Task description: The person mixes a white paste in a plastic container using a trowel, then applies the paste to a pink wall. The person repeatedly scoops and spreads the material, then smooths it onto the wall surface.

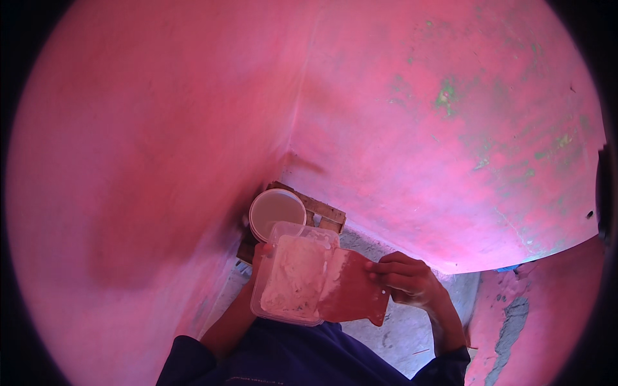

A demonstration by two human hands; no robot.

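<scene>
Beside pink walls [386, 96], over grey floor [412, 344], left hand [259, 255] holds the tub [306, 229], right hand [409, 280] the scraper [357, 291].

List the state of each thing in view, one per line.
Tub: open, paste inside
Paste: uneven on top
Scraper: paste-smeared along its left side
Left hand: holding the tub
Right hand: holding the scraper
Bucket: upright; lid on or off unclear
Right-side wall: pink, blotched with green

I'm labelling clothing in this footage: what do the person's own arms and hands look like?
Dark blue sleeves end near the elbows, leaving both forearms bare. The right hand shows no glove; the left hand, mostly hidden, shows none either.
</scene>
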